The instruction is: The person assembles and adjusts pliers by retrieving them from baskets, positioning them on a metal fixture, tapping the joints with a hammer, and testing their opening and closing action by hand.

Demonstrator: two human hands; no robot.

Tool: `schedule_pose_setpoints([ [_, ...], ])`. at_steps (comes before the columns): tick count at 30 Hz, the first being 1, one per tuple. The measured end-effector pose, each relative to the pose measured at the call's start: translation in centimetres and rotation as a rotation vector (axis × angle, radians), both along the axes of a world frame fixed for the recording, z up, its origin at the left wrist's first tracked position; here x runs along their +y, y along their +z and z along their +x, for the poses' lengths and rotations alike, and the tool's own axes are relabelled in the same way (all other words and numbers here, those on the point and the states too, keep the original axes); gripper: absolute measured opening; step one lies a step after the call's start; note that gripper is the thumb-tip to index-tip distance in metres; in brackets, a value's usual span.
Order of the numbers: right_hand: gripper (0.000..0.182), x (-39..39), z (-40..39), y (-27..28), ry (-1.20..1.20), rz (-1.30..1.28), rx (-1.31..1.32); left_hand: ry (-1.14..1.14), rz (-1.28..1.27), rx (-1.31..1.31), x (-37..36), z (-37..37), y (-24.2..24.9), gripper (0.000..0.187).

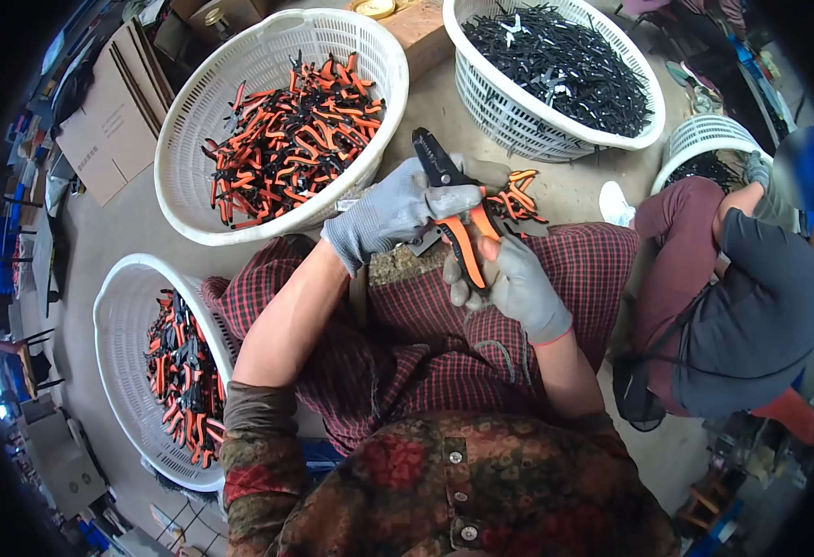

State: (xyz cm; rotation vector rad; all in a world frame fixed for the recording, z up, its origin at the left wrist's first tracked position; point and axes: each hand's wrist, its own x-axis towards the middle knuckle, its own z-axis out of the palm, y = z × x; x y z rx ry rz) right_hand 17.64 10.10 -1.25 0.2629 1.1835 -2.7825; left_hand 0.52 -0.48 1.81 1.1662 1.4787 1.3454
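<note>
Both hands wear grey gloves and meet in front of my lap on one wire stripper [439, 169] with a black toothed head and orange-and-black handles. My left hand [384, 213] is closed around it just below the head, which tilts up and to the left. At the lower end, my right hand [523, 288] grips the orange handles, its fingers bent around them. Behind the tool lies a small pile of orange handle pieces [521, 200]. Beneath my hands is a surface strewn with small debris [397, 265], partly hidden.
A white basket [179, 121] of orange-and-black tools stands ahead left; another [114, 306] is at lower left. Ahead right, a white basket [481, 102] holds black tool parts. At right a seated person [732, 306] reaches into a smaller basket [704, 130]. Cardboard [110, 130] leans far left.
</note>
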Motion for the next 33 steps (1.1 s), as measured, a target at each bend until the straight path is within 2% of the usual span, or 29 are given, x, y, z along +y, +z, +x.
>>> schedule_pose_setpoints([
  [1,0.033,-0.2,-0.1,0.3,-0.135,0.266,-0.126,0.012,-0.051,-0.074,-0.3,-0.4,-1.0,0.054],
  [2,0.029,0.2,-0.5,-1.4,-0.204,0.484,-0.193,0.119,-0.099,-0.122,-0.6,-0.9,-1.4,0.058],
  [4,0.03,0.8,-1.4,-2.6,-0.216,0.888,-0.354,0.471,-0.075,-0.388,-0.2,-3.8,-3.8,0.048],
  [6,0.029,1.2,-1.6,-5.6,-0.262,1.401,-0.266,0.475,-0.034,0.137,-2.4,-6.6,-3.7,0.036],
  [7,0.028,1.4,-1.6,-6.9,-0.277,1.656,-0.207,0.566,0.074,-0.008,-2.9,-6.8,-3.7,0.038],
  [10,0.029,0.6,-1.9,-6.4,-0.499,1.673,-0.079,0.63,0.054,0.052,-3.4,-6.9,-2.3,0.04],
  [11,0.027,0.3,-1.9,-5.9,-0.424,1.785,-0.085,0.572,0.064,0.067,-3.5,-7.0,-2.6,0.041],
  [13,0.033,1.2,-2.8,-7.3,-0.077,1.984,-0.242,0.446,0.092,0.098,-3.2,-7.0,-3.2,0.042],
  [14,0.036,1.5,-3.1,-7.8,0.099,2.065,-0.33,0.427,0.138,0.024,-2.8,-7.0,-3.2,0.044],
  [15,0.03,1.2,-3.7,-5.5,0.161,1.995,-0.374,0.414,0.181,-0.048,-2.5,-6.9,-3.3,0.045],
  [16,0.027,0.7,-3.2,-4.5,-0.005,1.958,-0.257,0.392,0.209,-0.128,-2.6,-6.6,-3.5,0.046],
  [17,0.024,0.4,-2.9,-3.7,-0.172,1.915,-0.131,0.404,0.139,0.229,-2.7,-6.5,-3.0,0.047],
  [18,0.022,0.2,-2.8,-3.5,-0.334,1.86,0.001,0.415,0.163,0.121,-2.8,-6.7,-3.0,0.048],
  [19,0.018,0.3,-2.7,-4.4,-0.421,1.934,0.049,0.422,0.183,0.01,-3.0,-6.9,-3.1,0.049],
  [22,0.017,2.3,-2.0,-8.5,-0.02,2.183,-0.179,0.434,0.214,-0.179,-2.8,-6.7,-3.1,0.044],
  [23,0.019,2.4,-2.8,-6.3,0.196,2.19,-0.303,0.447,0.227,-0.217,-2.5,-6.6,-3.3,0.041],
  [24,0.019,2.2,-2.6,-5.6,0.118,1.838,-0.38,0.451,0.223,-0.262,-2.6,-6.3,-3.4,0.038],
  [26,0.021,2.3,-2.3,-4.3,-0.039,1.143,-0.485,0.544,0.135,0.186,-2.4,-5.9,-3.4,0.031],
  [27,0.025,2.3,-2.1,-3.6,-0.053,0.862,-0.477,0.559,0.121,0.077,-2.4,-5.9,-4.2,0.031],
  [28,0.026,2.1,-1.6,-3.3,-0.081,0.741,-0.419,0.571,0.105,-0.033,-2.4,-5.9,-4.6,0.03],
  [29,0.027,2.0,-1.2,-3.0,-0.107,0.618,-0.359,0.571,-0.053,0.562,-2.7,-5.4,-3.9,0.029],
  [30,0.028,1.8,-0.8,-2.9,-0.133,0.494,-0.3,0.595,0.073,-0.272,-1.9,-5.0,-4.5,0.026],
  [32,0.03,1.8,-0.4,-3.2,-0.105,0.356,-0.257,0.443,-0.034,-0.881,-0.6,-4.8,-5.3,0.032],
  [33,0.029,1.6,-0.2,-3.3,-0.091,0.311,-0.238,0.305,-0.06,-0.893,-0.2,-3.5,-4.4,0.04],
])
